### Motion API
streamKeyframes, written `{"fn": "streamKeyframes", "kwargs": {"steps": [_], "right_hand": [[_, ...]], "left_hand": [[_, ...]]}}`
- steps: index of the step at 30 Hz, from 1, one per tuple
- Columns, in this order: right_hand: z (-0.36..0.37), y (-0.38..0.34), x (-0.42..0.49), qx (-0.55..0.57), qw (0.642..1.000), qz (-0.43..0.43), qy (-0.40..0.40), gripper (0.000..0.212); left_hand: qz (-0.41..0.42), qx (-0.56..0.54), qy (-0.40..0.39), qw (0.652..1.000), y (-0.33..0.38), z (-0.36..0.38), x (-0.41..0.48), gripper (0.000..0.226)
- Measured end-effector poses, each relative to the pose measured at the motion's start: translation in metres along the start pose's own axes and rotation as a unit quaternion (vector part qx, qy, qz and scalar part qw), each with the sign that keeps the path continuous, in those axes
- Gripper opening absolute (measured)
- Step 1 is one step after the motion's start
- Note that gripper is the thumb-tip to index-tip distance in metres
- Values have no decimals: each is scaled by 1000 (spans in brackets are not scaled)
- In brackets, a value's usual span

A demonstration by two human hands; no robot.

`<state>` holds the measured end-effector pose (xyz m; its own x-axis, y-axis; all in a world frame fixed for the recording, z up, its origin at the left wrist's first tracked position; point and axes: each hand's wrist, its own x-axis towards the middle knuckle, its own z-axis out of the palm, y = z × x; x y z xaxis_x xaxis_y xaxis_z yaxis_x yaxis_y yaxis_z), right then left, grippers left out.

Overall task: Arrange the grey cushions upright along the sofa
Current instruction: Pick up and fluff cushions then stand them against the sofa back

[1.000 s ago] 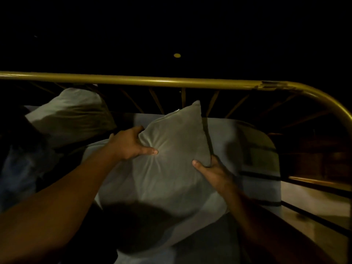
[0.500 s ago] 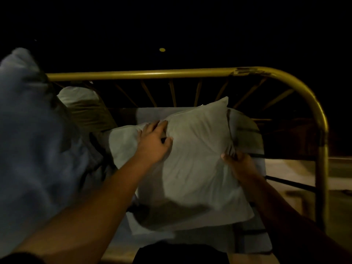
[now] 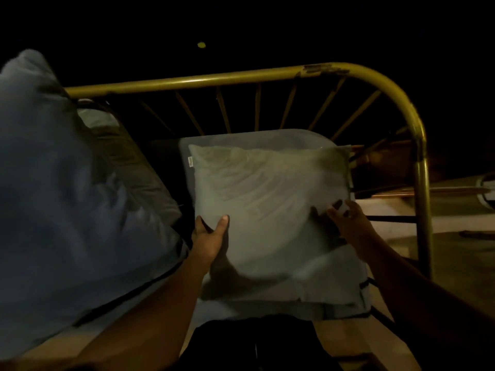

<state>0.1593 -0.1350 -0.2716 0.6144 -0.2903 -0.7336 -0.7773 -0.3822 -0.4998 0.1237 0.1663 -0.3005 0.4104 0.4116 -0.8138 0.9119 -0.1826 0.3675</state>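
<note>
A square grey cushion (image 3: pixel 267 199) stands nearly upright at the right end of the sofa, leaning back on the pale back pad (image 3: pixel 267 137). My left hand (image 3: pixel 211 236) grips its lower left edge, thumb on the front. My right hand (image 3: pixel 348 220) pinches its right edge. A second grey cushion (image 3: pixel 128 162) lies tilted at the back left. A large blurred bluish cushion (image 3: pixel 53 183) fills the left foreground.
The sofa's yellow metal rail (image 3: pixel 241 77) curves over the back and down the right side, with thin spokes beneath it. Pale floor (image 3: pixel 455 258) lies beyond the right end. The surroundings are dark.
The held cushion has turned from a tilted, corner-up pose to square and nearly upright against the back pad. My left hand moved from its top to its lower left edge. The view shifted left.
</note>
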Motion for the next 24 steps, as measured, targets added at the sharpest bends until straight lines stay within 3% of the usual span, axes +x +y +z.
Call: {"fn": "streamKeyframes", "kwargs": {"steps": [7, 10, 13, 17, 21, 24], "right_hand": [[6, 16, 33, 46, 999, -4, 5, 90], [6, 24, 34, 91, 995, -13, -24, 81], [11, 32, 33, 73, 996, -5, -55, 91], [7, 30, 14, 27, 999, -6, -19, 115], [-11, 42, -14, 12, 999, -33, -6, 117], [-28, 58, -31, -12, 999, -38, 17, 117]], "left_hand": [[70, -63, 61, 994, 26, 1, 38, 79], [49, -91, 59, 993, 33, 5, 46, 85], [43, -124, 54, 990, 33, 9, 34, 97], [45, -97, 70, 992, 26, 7, 9, 97], [53, -82, 56, 994, 7, 12, -24, 106], [61, -110, 43, 991, -6, 22, -47, 96]]}}
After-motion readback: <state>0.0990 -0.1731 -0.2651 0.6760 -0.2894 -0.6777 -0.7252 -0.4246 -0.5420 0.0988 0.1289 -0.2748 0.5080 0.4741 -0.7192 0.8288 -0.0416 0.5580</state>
